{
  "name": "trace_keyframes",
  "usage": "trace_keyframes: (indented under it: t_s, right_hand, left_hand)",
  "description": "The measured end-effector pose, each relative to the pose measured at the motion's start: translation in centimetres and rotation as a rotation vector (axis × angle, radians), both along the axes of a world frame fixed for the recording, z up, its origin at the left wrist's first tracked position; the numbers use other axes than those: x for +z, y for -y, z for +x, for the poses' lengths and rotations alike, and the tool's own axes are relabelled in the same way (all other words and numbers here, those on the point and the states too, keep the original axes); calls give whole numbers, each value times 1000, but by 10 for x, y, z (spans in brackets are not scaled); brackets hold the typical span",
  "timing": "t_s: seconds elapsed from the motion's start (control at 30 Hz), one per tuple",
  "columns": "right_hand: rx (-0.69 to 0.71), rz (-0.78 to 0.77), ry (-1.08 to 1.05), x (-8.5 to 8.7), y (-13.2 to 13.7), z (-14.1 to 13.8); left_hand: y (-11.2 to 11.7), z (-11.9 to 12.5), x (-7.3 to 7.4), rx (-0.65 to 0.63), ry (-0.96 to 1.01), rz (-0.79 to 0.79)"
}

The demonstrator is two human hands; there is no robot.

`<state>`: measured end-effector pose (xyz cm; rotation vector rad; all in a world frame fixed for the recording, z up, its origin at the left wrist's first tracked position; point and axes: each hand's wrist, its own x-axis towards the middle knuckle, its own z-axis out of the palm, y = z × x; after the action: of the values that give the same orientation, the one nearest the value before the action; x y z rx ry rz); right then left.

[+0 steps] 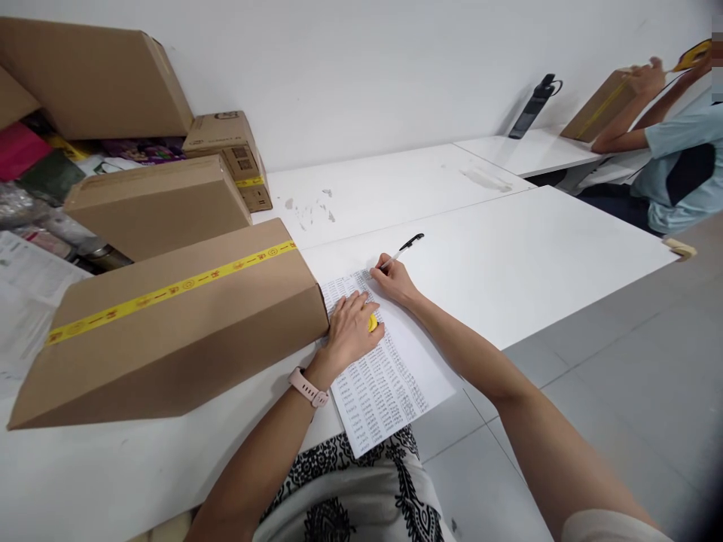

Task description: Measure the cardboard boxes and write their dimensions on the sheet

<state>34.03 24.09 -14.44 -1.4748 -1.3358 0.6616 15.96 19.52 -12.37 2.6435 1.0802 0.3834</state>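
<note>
My right hand is closed around a pen with a black upper end, at the top of a sheet of paper. Columns of small handwritten entries fill much of the sheet, whose lower end juts past the table edge over my lap. My left hand rests on the sheet's left side, thumb and fingers around a small yellow rounded object, mostly hidden by the hand. Right beside that hand lies a large cardboard box sealed with yellow printed tape, its end reaching the paper.
More cardboard boxes and bagged goods crowd the left. A white table extends rightward, with a dark bottle standing farther back. Another person at far right handles a box and a yellow tool.
</note>
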Motion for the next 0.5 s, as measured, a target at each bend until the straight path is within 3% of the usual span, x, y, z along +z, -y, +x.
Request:
trace_keyframes:
  t_s: [0.23, 0.5]
  right_hand:
    - [6, -45, 84, 5, 3, -1]
    - [21, -31, 64, 0, 1, -1]
  left_hand:
    - [0, 0, -1, -1, 3, 3]
    - [0, -1, -2, -3, 21, -7]
